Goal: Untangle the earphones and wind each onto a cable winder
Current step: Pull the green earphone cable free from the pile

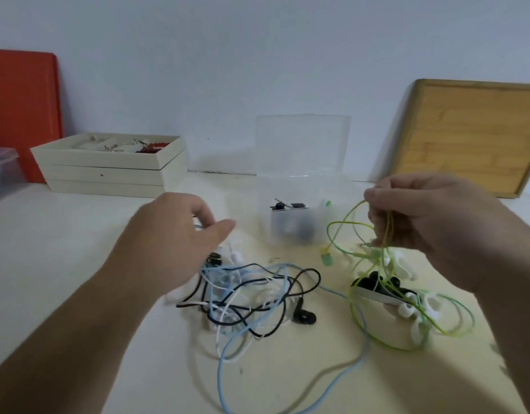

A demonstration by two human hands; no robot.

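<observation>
A tangle of black, white and light blue earphone cables [251, 297] lies on the cream table in front of me. My left hand [180, 231] hovers over the tangle's left side, fingers relaxed, holding nothing I can see. My right hand [422, 216] is raised at the right and pinches the yellow-green earphone cable [386, 294], whose loops hang down to the table. Beneath those loops lie several white cable winders [407, 309] and a small tray with dark pieces [374, 286]. A black earbud [304, 316] rests at the tangle's right edge.
A clear plastic box [299, 186] with its lid up stands at the back centre, holding small dark parts. Stacked cream trays [108, 165] sit back left, before a red board [21, 115]. A wooden board [472, 135] leans on the wall at right.
</observation>
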